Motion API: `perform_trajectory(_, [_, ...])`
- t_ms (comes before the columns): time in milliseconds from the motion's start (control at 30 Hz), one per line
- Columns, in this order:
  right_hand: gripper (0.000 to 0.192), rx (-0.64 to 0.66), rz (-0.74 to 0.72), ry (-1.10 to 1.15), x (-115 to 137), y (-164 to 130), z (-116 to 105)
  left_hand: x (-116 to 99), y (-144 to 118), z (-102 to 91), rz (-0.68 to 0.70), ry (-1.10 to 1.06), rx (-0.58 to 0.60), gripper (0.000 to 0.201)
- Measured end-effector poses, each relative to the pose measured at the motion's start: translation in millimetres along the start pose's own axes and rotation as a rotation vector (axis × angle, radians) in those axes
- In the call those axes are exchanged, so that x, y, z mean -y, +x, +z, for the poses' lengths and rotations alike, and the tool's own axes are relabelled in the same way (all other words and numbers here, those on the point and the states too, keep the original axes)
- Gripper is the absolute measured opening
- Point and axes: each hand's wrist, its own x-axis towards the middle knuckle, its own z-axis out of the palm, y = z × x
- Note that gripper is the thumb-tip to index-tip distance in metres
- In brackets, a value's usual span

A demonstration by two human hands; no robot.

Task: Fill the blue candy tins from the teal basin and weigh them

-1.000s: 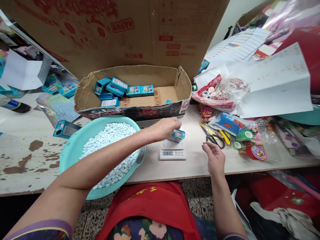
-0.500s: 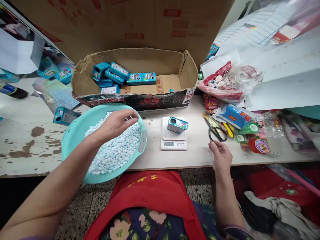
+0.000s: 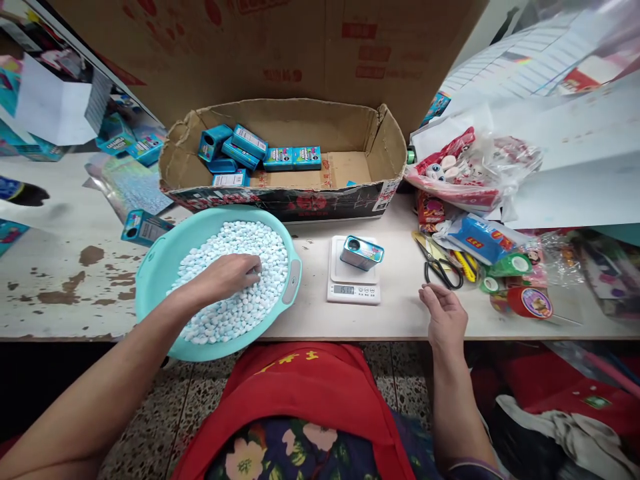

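— So, what is different from half a second ago?

— The left hand has come down into the teal basin. Before, it was above the white candies; now the curled fingers press into them. Whether it grips any, I cannot tell.

— And the right hand?

— It stays loosely open on the surface, holding nothing, near the scissors.

— Where is the small tin?

— It lies on its side on the white scale, right of the basin. Its long axis runs left to right, slightly slanted, and its round opening points left toward the basin.
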Motion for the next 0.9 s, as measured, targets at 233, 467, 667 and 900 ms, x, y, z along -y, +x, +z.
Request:
perform_trajectory(233, [0.042,0.003,0.019,-0.026,0,0,-1,8,-15,11.1,0.040,-0.092,-0.053,0.038])
perform_trajectory(467, [0.041,-0.007,0.039,-0.004,-3,0,0,9,-29,5.8,0.006,-0.197,-0.077,0.016])
perform_trajectory(667, [0.041,-0.003,0.037,0.003,-5,-1,2,21,-29,-0.2,-0.122,-0.836,-0.136,0.016])
perform_trajectory(900, [0.042,0.056,0.040,0.006,4,-1,17,-80,31,-30.3,0.306,-0.745,-0.420,0.007])
